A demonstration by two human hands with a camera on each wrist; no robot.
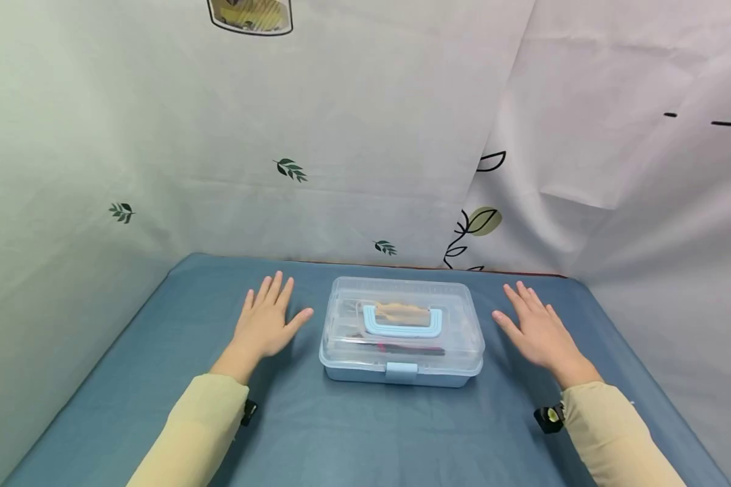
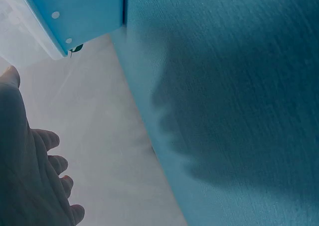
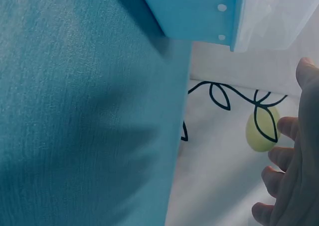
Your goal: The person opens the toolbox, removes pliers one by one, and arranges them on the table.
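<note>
A plastic storage box (image 1: pixel 402 375) with a light blue base, a clear lid (image 1: pixel 353 291) and a blue carrying handle (image 1: pixel 402 330) sits on the table, its lid down and its front latch (image 1: pixel 401 371) facing me. Through the lid show a tan item and a dark, pink-marked long item, both blurred. To the left of the box my left hand (image 1: pixel 260 327) hovers palm down with fingers spread, holding nothing. My right hand (image 1: pixel 539 331) is held likewise on the other side, its thumb pointing toward the box. Both wrist views show the box's blue side beyond the thumb.
A blue cloth (image 1: pixel 353 433) covers the table, whose far edge meets a pale hanging curtain (image 1: pixel 365 135) printed with leaves. Curtain also encloses the left and right sides. A small black device (image 1: pixel 548 418) is strapped under the right wrist, and another (image 1: pixel 248 411) under the left.
</note>
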